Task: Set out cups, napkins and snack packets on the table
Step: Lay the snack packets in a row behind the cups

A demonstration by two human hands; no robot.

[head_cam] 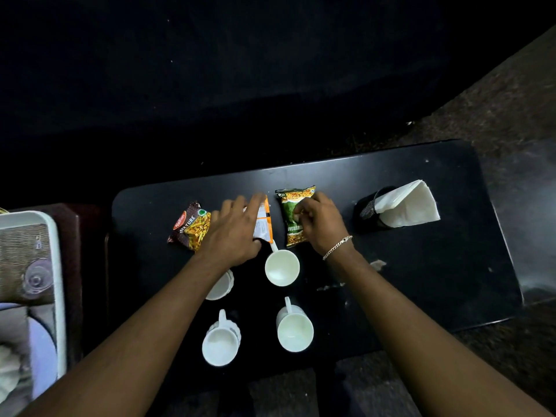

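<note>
Three snack packets lie in a row on the black table (pixel 421 266): a brown mixture packet (pixel 188 226) at the left, an orange and white packet (pixel 263 222) in the middle, a green packet (pixel 290 213) at the right. My left hand (pixel 233 233) lies flat over the orange packet with fingers spread, touching it. My right hand (pixel 320 221) pinches the green packet's right edge. Several white cups stand nearer me: one (pixel 282 267) behind, one (pixel 221 341) front left, one (pixel 294 328) front right, and one (pixel 221 285) partly hidden under my left wrist.
A black holder (pixel 368 210) with white napkins (pixel 410 204) stands at the table's right. A white tray (pixel 57 266) with a glass and other items sits off the table's left end. Dark floor surrounds the table.
</note>
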